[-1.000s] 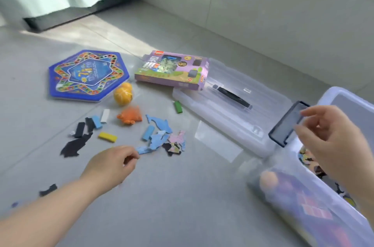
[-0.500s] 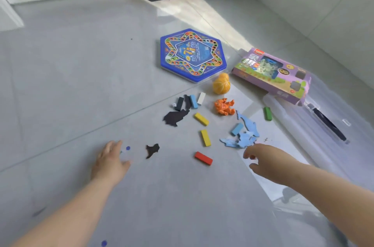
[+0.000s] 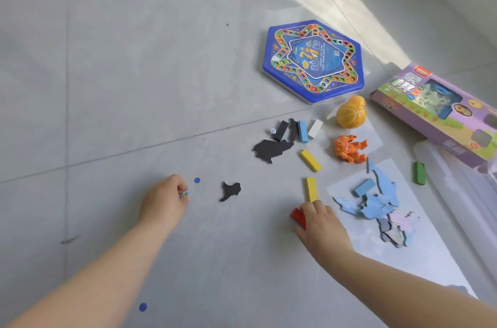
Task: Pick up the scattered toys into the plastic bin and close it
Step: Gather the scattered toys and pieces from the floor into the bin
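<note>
Toys lie scattered on the grey floor. My left hand [image 3: 164, 202] pinches a small thin piece [image 3: 185, 193] just off the floor, beside a blue dot [image 3: 197, 180] and a small black puzzle piece [image 3: 230, 191]. My right hand [image 3: 318, 223] rests on a red block [image 3: 298, 216], fingers closing over it, next to a yellow block [image 3: 311, 189]. A second yellow block [image 3: 311, 160], a large black piece [image 3: 271, 149], blue puzzle pieces [image 3: 373, 200], an orange figure [image 3: 349, 149] and an orange ball [image 3: 351, 114] lie beyond. The bin itself is out of view.
A blue hexagonal game box [image 3: 313, 61] and a purple toy box [image 3: 443, 110] lie at the back right. The clear bin lid [image 3: 462, 185] is at the right edge, with a green block [image 3: 419, 173] beside it. A die [image 3: 273, 131] and another blue dot [image 3: 142, 306] are on the floor.
The view swung left, away from the bin. My left hand closed on a small piece near the blue dot. My right hand came down from the bin onto the red block.
</note>
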Demonstrator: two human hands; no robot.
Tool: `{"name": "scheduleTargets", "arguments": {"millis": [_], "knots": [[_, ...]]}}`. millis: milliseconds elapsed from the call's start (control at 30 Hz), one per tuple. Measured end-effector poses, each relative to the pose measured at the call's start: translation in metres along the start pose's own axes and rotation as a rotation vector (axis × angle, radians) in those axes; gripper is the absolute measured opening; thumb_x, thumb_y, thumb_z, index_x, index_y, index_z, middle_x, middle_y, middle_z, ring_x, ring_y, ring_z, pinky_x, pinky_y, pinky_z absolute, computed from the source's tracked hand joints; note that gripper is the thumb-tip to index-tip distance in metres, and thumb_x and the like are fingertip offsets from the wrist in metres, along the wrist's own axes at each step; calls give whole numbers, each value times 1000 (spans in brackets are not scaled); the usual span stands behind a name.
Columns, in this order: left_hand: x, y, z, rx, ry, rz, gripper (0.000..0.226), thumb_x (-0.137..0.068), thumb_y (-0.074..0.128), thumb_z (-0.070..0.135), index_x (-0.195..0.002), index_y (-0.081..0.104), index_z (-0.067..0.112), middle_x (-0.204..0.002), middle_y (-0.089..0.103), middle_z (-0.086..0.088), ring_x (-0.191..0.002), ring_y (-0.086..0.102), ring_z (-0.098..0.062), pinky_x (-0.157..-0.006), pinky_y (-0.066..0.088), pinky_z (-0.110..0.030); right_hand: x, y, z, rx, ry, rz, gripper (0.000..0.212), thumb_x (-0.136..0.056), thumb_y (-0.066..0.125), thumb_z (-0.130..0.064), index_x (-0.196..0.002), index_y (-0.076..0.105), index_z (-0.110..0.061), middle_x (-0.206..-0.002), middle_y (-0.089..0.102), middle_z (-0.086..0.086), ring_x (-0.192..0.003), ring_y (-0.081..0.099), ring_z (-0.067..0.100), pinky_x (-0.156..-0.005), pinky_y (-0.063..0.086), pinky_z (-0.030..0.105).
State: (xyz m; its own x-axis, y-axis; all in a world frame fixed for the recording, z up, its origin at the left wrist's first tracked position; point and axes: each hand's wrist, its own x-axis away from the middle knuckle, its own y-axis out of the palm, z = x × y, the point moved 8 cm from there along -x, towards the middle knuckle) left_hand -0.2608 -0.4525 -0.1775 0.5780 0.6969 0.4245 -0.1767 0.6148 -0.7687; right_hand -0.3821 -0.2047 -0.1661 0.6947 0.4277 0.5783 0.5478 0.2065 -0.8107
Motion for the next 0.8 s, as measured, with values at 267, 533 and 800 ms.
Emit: {"name": "scheduleTargets", "arguments": {"millis": [267,533,800], "knots": [[13,3,16,112,89,77,39,-88,48,-2,-66,29,24,-84,42,-1,-80,48,-26,-68,34,-29,-6,4,1,-88,-8,-46,15,-88,41,-10,-90,27,-15,-94,39,2,-87,35,20,-73,32,27],[2,48,103,132,276,-205,36,-90,36,-5,-121,45,11,-107,53,-1,-90,45,-16,-75,37,-23,-17,-29,35,-439,207,103,20,-90,42,-13,-110,36,-12,-92,45,1,-83,47,23,-71,41,33],[4,55,83,43,300,-169,20,-83,55,-4,-88,68,9,-82,49,7,-91,52,-20,-64,33,-12,-38,-24,33,-282,214,3,34,-93,47,-27,-122,39,-9,-122,44,9,-108,53,28,-82,45,35]]}}
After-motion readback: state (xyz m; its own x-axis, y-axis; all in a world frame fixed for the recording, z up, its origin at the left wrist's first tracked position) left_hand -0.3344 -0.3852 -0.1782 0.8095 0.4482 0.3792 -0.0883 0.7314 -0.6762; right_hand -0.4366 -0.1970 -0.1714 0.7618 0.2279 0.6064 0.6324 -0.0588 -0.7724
